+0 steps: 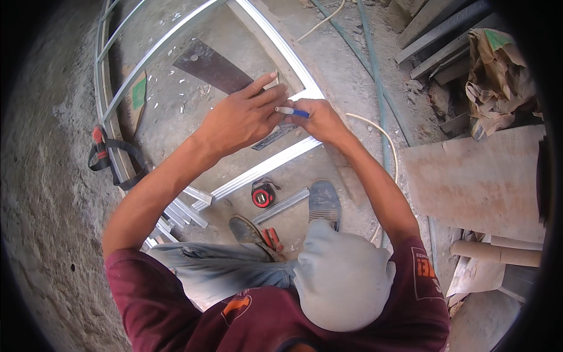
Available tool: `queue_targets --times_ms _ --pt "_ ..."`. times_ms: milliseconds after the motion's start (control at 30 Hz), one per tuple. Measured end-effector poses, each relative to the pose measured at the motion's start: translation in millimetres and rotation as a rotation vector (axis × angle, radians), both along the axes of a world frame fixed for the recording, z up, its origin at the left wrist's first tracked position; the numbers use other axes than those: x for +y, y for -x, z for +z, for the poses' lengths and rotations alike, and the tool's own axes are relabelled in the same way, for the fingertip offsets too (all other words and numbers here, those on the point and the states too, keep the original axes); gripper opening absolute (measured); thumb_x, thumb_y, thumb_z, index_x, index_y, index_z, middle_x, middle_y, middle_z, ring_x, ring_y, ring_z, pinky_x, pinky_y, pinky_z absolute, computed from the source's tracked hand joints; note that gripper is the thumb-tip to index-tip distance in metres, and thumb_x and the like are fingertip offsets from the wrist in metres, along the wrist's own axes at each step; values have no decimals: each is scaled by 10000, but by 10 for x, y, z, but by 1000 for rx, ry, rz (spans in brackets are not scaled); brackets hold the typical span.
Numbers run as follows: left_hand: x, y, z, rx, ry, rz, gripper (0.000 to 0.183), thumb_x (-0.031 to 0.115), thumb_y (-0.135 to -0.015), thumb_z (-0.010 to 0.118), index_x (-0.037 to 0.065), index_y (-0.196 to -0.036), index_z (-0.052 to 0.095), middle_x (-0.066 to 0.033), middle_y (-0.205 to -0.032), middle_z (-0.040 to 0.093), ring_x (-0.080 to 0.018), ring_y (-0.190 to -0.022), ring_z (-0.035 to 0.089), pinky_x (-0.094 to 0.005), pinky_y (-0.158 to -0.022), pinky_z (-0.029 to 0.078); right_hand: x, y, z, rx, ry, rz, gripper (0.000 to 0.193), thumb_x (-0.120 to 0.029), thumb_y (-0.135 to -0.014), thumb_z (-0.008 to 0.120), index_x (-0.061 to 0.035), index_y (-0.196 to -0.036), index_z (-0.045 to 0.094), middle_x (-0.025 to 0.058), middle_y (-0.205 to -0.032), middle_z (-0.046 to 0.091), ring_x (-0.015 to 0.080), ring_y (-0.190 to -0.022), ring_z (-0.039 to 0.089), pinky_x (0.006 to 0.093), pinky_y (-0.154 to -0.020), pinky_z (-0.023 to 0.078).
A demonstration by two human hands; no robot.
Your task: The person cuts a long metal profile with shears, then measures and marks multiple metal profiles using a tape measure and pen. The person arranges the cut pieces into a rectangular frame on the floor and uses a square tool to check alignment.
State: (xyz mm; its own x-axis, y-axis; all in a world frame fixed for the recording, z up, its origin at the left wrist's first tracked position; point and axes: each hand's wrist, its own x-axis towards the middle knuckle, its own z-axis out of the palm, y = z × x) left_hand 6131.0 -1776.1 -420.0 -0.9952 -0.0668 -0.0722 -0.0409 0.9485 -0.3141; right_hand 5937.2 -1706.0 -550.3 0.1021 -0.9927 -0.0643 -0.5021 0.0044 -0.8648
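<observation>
My right hand (322, 121) is closed around a blue pen (299, 112) with a pale tip end pointing left. Beside it, my left hand (237, 117) lies over the near right corner of a light metal frame (264, 161), its fingers stretched out and its thumb hidden. A dark flat plate (211, 66) runs beneath the left hand's fingers. Below that palm, a flat strip with markings (274, 138) sticks out; whether the hand presses on it is hidden. The two hands nearly meet at the pen.
A red-and-black tape measure (263, 193), a short metal channel (281, 205) and a red-handled tool (271, 239) lie near my feet. At left, a black strap (120, 155) hangs by the frame. Pale cable (387, 138), a board (475, 182) and crumpled paper (492, 76) are at right.
</observation>
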Motion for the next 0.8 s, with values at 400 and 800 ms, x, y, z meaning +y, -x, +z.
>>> queue_targets --times_ms 400,800 --pt "485 -428 -1273 482 -282 665 344 227 -773 780 105 -1056 628 -80 -1059 593 -289 -1045 558 -443 -922 428 36 -78 -342 128 42 -13 169 -164 -874 693 -140 -1031 750 147 -907 715 360 -857 675 430 -750 514" --pt "374 -265 -1613 443 -228 831 446 360 -745 814 108 -1063 631 -106 -1077 628 -298 -1103 596 -459 -979 433 -73 -74 -365 144 0 72 139 -172 -878 690 -129 -1000 741 176 -870 695 382 -823 657 448 -725 497"
